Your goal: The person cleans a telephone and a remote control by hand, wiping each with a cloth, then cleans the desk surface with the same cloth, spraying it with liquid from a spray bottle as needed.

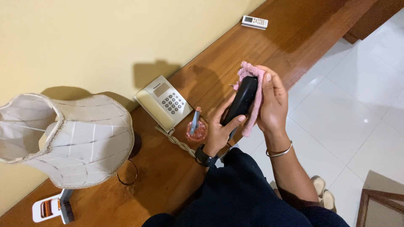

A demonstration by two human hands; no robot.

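- The left hand [219, 128] is wrapped around the lower end of a black telephone handset [241, 102], thumb pressed on its face, holding it up above the desk [290, 38] edge.
- The right hand [272, 101] grips a pink cloth [251, 101] that's bunched around the far side and top of the handset, so the cloth is sandwiched between palm and handset. Fingers curl over the top end.
- A dark watch [205, 157] sits on the left wrist, a thin metal bangle [279, 152] on the right.
- A coiled cord [179, 142] lies on the desk from the phone base toward the left wrist; can't really tell where it joins the handset.
- The grey-white phone base [164, 102] with its keypad sits on the wooden desk near the wall, cradle bare, just left of the hands.
- Just beside the base there's a small pinkish glass cup [196, 131] with a pen-like stick [194, 122] standing in it.
- A big cream lampshade [67, 138] fills the left side, tilted toward the camera, well apart from the hands.
- A white remote control [254, 22] lies at the far end of the desk.
- A small white gadget [50, 208] sits at the near left corner, under the lamp.
- White tiled floor [353, 105] on the right, with pale slippers [322, 191] showing down by the person's legs.
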